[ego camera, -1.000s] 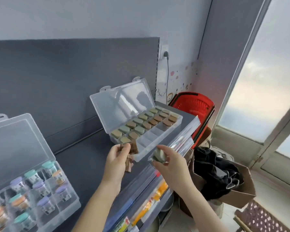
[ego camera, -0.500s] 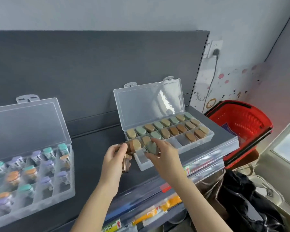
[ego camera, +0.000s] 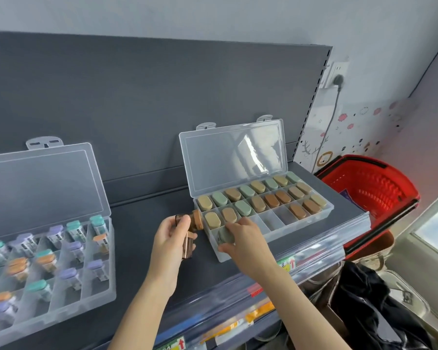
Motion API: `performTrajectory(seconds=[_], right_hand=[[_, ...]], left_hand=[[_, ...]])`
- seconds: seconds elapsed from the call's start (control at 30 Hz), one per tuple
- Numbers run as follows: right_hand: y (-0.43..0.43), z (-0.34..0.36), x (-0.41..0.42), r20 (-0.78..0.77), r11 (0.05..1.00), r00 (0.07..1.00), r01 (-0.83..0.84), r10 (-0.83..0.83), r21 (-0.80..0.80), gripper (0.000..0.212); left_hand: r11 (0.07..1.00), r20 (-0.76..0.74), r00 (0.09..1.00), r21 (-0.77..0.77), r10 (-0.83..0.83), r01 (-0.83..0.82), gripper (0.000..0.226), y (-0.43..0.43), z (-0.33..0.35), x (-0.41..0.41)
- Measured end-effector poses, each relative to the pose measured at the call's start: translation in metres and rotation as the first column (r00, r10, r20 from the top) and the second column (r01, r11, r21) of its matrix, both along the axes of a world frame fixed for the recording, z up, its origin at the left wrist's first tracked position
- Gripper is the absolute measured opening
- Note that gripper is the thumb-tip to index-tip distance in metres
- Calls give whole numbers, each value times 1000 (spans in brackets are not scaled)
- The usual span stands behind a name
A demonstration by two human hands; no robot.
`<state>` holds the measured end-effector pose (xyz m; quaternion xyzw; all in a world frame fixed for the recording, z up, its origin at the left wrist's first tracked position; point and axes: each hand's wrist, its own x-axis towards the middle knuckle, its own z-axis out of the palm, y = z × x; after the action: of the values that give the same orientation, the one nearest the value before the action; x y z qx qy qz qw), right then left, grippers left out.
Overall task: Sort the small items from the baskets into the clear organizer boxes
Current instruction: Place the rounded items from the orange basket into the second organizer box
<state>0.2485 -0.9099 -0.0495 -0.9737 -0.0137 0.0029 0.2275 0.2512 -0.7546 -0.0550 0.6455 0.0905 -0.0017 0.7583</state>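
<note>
On the dark shelf (ego camera: 142, 223), the right hand (ego camera: 248, 241) pinches a grey-green capped vial (ego camera: 225, 236) inside the front-left compartment of the open organizer box (ego camera: 283, 234), cap up like the rows behind it. The left hand (ego camera: 170, 233) grips brown vials (ego camera: 196, 220) just beside the box's left wall, probably so they are close by to go in next. Several front compartments are unfilled.

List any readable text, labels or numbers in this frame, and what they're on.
None legible.
Shelf-edge paper tags: red arrow visible, print too blurred.
Labels on small capped bottles in the left clear plastic organizer box: too small.
Purple pack in the red plastic basket: blurred.
</note>
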Motion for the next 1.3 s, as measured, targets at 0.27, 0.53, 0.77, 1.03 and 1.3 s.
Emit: performTrajectory(seconds=[0.27, 0.53, 0.77, 1.03, 1.3], right_hand=[[-5, -5, 1, -27, 999, 999, -27, 27, -19, 42], [-4, 8, -7, 163, 888, 977, 47, -137, 458, 39], [-2, 19, -7, 193, 827, 977, -37, -87, 561, 32], [-21, 19, -7, 243, 854, 910, 184, -335, 487, 31], [-22, -2, -5, 110, 950, 957, 246, -270, 192, 28]], left_hand=[[1000, 0, 1000, -30, -9, 9, 17, -5, 0, 2], [981, 27, 983, -61, -181, 182, 23, -12, 8, 0], [951, 32, 952, -47, -306, 307, 30, -17, 17, 0], [990, -96, 994, -130, -59, 46, 30, -12, 12, 5], [962, -203, 978, -274, -45, -12, 20, -2, 6, 8]])
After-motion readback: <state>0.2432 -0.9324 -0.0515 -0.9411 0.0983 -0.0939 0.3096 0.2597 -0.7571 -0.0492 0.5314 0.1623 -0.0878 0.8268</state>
